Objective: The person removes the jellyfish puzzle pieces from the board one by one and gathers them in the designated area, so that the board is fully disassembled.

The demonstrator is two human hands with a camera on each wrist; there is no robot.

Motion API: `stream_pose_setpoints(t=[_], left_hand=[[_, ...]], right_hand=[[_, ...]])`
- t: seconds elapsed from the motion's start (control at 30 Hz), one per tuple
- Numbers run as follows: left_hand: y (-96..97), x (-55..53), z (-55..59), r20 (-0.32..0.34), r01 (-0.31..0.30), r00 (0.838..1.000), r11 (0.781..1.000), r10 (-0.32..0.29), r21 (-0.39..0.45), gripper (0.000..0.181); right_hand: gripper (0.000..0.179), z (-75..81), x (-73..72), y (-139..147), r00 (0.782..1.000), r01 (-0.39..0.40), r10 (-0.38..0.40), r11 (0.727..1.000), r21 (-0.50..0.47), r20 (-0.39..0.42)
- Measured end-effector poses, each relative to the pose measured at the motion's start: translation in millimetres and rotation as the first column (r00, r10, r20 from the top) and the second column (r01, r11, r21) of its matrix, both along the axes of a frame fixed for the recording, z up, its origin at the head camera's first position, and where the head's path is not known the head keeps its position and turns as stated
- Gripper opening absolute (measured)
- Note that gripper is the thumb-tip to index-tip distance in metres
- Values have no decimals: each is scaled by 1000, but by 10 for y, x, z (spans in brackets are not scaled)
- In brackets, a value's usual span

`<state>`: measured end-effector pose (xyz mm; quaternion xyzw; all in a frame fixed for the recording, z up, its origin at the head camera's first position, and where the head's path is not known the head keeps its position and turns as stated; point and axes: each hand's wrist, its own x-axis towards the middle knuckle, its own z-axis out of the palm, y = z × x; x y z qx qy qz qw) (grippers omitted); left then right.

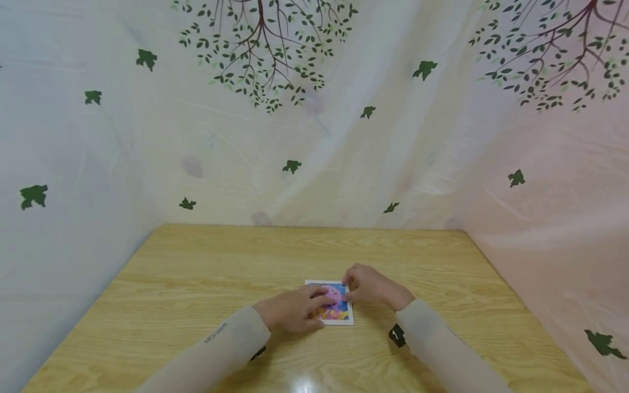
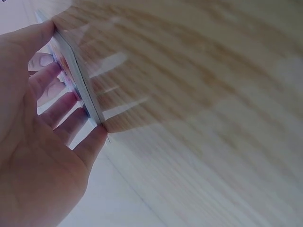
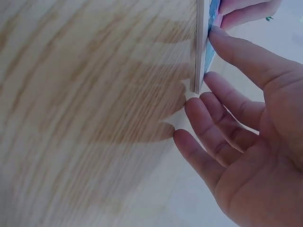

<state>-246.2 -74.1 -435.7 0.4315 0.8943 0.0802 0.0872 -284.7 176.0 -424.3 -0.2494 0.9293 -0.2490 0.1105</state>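
We've got a small white-bordered picture panel (image 1: pixel 339 309) flat on the table (image 1: pixel 196 262), lower part of the frame, just right of centre. Left hand (image 1: pixel 294 311) comes in from its left: fingers spread and fairly straight over the face, thumb by the near edge. We read that as bracing against sliding. Right hand (image 1: pixel 371 285) works the upper-right corner: thumb on the face near the right edge, fingers bent around the corner; we can't tell whether they pinch it or only touch. Likely placed there to steady or adjust the edge.

Surface: light wood grain, glossy enough to mirror fingertips in both wrist views, glare at bottom centre. Room: pale hanging sheet (image 1: pixel 236 164) behind and both sides, printed with branches (image 1: pixel 262 24) and green leaf shapes (image 1: pixel 292 166).
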Motion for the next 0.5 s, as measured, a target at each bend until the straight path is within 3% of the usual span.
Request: stream_pose_setpoints(t=[0.5], left_hand=[[10, -2, 10, -30, -3, 1000, 1000, 3, -1, 59]], right_hand=[[24, -11, -61, 3, 998, -19, 22, 998, -59, 52]])
